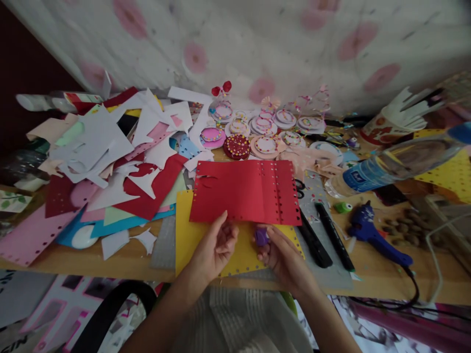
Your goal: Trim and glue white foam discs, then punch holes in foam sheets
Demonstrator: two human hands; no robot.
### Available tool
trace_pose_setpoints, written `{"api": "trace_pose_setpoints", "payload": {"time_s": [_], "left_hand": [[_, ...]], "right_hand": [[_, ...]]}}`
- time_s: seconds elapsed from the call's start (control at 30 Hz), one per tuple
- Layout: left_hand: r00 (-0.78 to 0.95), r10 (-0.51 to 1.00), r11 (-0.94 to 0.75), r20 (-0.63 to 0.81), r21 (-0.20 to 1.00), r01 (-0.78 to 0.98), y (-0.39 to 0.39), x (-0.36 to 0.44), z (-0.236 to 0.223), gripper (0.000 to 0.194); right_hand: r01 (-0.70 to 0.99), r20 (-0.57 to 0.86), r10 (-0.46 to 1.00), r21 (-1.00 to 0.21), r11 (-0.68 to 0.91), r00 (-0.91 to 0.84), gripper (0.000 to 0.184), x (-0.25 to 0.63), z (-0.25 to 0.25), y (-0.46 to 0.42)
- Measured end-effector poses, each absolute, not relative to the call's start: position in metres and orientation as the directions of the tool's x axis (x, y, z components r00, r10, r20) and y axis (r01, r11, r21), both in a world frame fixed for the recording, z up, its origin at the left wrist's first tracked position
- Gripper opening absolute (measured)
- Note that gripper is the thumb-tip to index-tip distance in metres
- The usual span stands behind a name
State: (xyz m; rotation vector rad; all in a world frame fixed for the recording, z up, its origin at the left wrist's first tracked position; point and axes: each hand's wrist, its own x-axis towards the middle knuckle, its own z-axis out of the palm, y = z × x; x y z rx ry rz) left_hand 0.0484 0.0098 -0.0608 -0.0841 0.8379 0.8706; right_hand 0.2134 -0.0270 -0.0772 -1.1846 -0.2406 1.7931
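A sheet of red paper [235,189] is held up over a yellow sheet [191,245]. Rows of punched holes line its two ends and a band right of its middle, and small slits show at its upper left. My left hand [217,245] pinches the red paper's lower edge, thumb on top and fingers curled beneath. In my right hand [281,255], a small purple craft punch [262,237] is gripped close to the same edge. Whether its slot sits on the paper cannot be made out.
Paper scraps [99,142] heap on the left. Decorated paper discs [237,147] stand behind. Rightward lie a black cutter knife [315,240], a black marker [334,237], a green punch [343,207], a blue glue gun [379,240] with its cord and a leaning plastic bottle [397,162].
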Motion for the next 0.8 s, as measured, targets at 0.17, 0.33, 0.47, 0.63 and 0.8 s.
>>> {"api": "trace_pose_setpoints", "payload": {"time_s": [0.17, 0.33, 0.47, 0.63, 0.8], "left_hand": [[0.238, 0.74, 0.672, -0.629, 0.683, -0.287, 0.018, 0.056, -0.071, 0.041], [0.137, 0.858, 0.443, -0.495, 0.849, 0.288, 0.006, 0.05, -0.078, 0.052], [0.16, 0.844, 0.443, -0.512, 0.833, 0.33, -0.006, 0.043, -0.077, 0.054], [0.207, 0.808, 0.501, -0.552, 0.828, 0.253, -0.012, 0.035, -0.074, 0.048], [0.215, 0.817, 0.479, -0.534, 0.838, 0.262, -0.012, 0.03, -0.074, 0.047]], "right_hand": [[-0.594, -0.609, 0.786, -0.594, -0.543, -0.109, 0.032, 0.215, -0.077, -0.029], [-0.593, -0.615, 0.778, -0.582, -0.556, -0.127, 0.028, 0.217, -0.076, -0.036], [-0.546, -0.609, 0.778, -0.603, -0.581, -0.156, 0.033, 0.214, -0.072, -0.04], [-0.522, -0.653, 0.726, -0.55, -0.652, -0.218, 0.033, 0.21, -0.07, -0.041], [-0.526, -0.688, 0.685, -0.501, -0.687, -0.24, 0.029, 0.208, -0.069, -0.04]]}}
